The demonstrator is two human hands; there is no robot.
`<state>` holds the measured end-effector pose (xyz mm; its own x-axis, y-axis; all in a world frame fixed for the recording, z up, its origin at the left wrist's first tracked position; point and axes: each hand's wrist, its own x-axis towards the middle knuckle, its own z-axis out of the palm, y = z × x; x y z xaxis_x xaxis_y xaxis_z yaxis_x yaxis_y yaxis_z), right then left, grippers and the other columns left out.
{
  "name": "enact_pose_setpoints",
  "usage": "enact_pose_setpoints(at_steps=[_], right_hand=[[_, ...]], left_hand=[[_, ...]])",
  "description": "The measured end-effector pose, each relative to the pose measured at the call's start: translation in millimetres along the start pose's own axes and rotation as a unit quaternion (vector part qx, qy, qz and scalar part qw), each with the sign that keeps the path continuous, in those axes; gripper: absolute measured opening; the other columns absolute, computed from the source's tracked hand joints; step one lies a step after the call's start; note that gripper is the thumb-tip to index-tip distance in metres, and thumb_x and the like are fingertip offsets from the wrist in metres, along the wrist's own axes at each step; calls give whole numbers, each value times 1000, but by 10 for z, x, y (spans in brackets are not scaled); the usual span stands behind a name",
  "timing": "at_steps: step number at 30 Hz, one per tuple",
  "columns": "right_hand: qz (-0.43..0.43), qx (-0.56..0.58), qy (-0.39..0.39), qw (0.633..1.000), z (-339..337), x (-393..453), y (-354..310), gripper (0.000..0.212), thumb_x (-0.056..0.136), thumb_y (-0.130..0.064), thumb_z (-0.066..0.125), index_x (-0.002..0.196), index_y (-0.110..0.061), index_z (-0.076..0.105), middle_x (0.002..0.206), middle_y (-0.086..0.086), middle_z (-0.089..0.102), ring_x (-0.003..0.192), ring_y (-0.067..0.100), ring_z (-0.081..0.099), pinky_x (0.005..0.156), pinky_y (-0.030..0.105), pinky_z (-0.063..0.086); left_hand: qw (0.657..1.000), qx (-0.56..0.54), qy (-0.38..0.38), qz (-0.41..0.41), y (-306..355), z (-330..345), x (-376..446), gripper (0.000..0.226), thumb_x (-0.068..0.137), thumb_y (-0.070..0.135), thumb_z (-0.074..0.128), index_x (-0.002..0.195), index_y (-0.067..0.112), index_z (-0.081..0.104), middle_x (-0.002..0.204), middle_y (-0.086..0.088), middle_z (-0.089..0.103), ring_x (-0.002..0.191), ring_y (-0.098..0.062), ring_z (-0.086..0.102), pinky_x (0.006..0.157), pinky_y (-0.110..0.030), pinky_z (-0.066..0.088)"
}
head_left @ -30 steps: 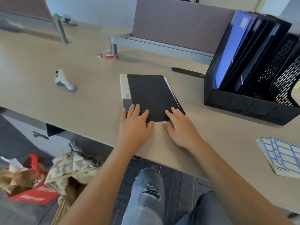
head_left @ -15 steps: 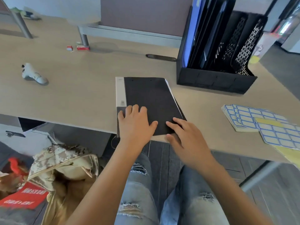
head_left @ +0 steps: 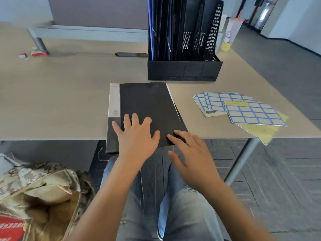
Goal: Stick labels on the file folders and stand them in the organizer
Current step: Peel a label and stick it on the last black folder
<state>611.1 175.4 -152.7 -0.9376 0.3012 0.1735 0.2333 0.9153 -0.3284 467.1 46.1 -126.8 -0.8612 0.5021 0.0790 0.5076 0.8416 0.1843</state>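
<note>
A black file folder (head_left: 147, 103) with a grey-white spine strip lies flat on the desk, its near end hanging over the front edge. My left hand (head_left: 137, 136) rests flat on the folder's near part, fingers spread. My right hand (head_left: 192, 153) hovers at the folder's near right corner, fingers relaxed, its fingertips at the corner. A black organizer (head_left: 185, 70) stands behind the folder, with several dark and blue folders upright in its left slots. Sheets of blue-bordered labels (head_left: 243, 108) lie to the right on the desk.
A dark pen (head_left: 131, 54) lies left of the organizer. Small red items (head_left: 39, 53) sit by the partition leg at far left. A camouflage bag (head_left: 41, 188) sits on the floor at lower left. The desk's right corner is near the labels.
The folder has slid toward me and now overhangs the desk's front edge. The view has swung right. My right hand has drawn back off the folder's top to its corner.
</note>
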Motion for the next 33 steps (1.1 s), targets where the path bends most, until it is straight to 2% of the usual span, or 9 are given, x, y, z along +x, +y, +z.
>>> enact_pose_setpoints(at_steps=[3, 6, 10, 13, 15, 18, 23, 27, 33], right_hand=[[-2, -4, 15, 1000, -15, -54, 63, 57, 102, -55, 38, 152, -32, 52, 158, -10, 45, 145, 18, 41, 121, 42, 35], [0, 4, 20, 1000, -61, -94, 149, 56, 102, -55, 37, 150, -31, 54, 157, -11, 46, 145, 16, 40, 121, 40, 35], [37, 85, 55, 994, -183, -96, 400, 53, 102, -53, 41, 147, -29, 57, 153, -10, 50, 144, 13, 42, 121, 38, 36], [89, 107, 123, 983, -334, -78, 732, 43, 104, -44, 54, 141, -24, 62, 146, -7, 56, 139, 14, 47, 117, 39, 41], [123, 106, 159, 974, -448, -62, 978, 37, 104, -35, 63, 138, -23, 65, 143, -7, 58, 137, 15, 49, 116, 41, 42], [165, 94, 192, 963, -630, -25, 1333, 35, 103, -32, 64, 136, -21, 67, 141, -5, 61, 135, 16, 51, 113, 43, 43], [211, 66, 210, 952, -855, 99, 1869, 47, 99, -43, 54, 136, -17, 66, 141, 3, 62, 134, 25, 54, 111, 46, 45], [263, 19, 178, 948, -883, 252, 2273, 62, 95, -52, 51, 139, -11, 63, 142, 12, 60, 132, 35, 54, 110, 47, 43], [271, -47, 159, 948, -767, 356, 2574, 71, 91, -66, 44, 137, -15, 63, 146, 9, 56, 132, 32, 52, 113, 44, 39]], left_hand=[[1000, -12, -5, 6, 83, 1, 43, 49, 99, 59, 40, 141, 35, 42, 164, -8, 29, 155, -34, 14, 118, -69, 7], [1000, -17, -13, 19, 163, 11, 91, 46, 98, 58, 43, 138, 35, 44, 162, -8, 31, 154, -34, 16, 118, -69, 8], [998, -48, -24, 12, 358, -40, 213, 43, 98, 56, 48, 132, 30, 50, 151, -7, 44, 148, -31, 29, 120, -66, 13], [995, -94, -5, 26, 691, -82, 361, 43, 97, 55, 50, 128, 25, 56, 136, -4, 54, 135, -30, 44, 119, -62, 23], [991, -114, 16, 65, 1005, -93, 477, 39, 98, 49, 52, 126, 22, 58, 129, -3, 56, 125, -29, 50, 112, -56, 34], [981, -144, 4, 127, 1541, -86, 660, 37, 99, 44, 51, 126, 20, 59, 122, -3, 59, 112, -26, 56, 99, -48, 45], [967, -126, -25, 219, 2311, 68, 1024, 40, 99, 42, 52, 128, 14, 58, 127, -6, 57, 120, -28, 52, 97, -46, 45], [962, -89, -50, 254, 2773, 229, 1382, 44, 97, 44, 56, 127, 12, 60, 125, -8, 54, 124, -29, 47, 97, -46, 45], [957, -11, -71, 281, 3052, 492, 1693, 40, 97, 49, 51, 111, 15, 65, 119, -7, 49, 118, -30, 44, 93, -44, 41]])
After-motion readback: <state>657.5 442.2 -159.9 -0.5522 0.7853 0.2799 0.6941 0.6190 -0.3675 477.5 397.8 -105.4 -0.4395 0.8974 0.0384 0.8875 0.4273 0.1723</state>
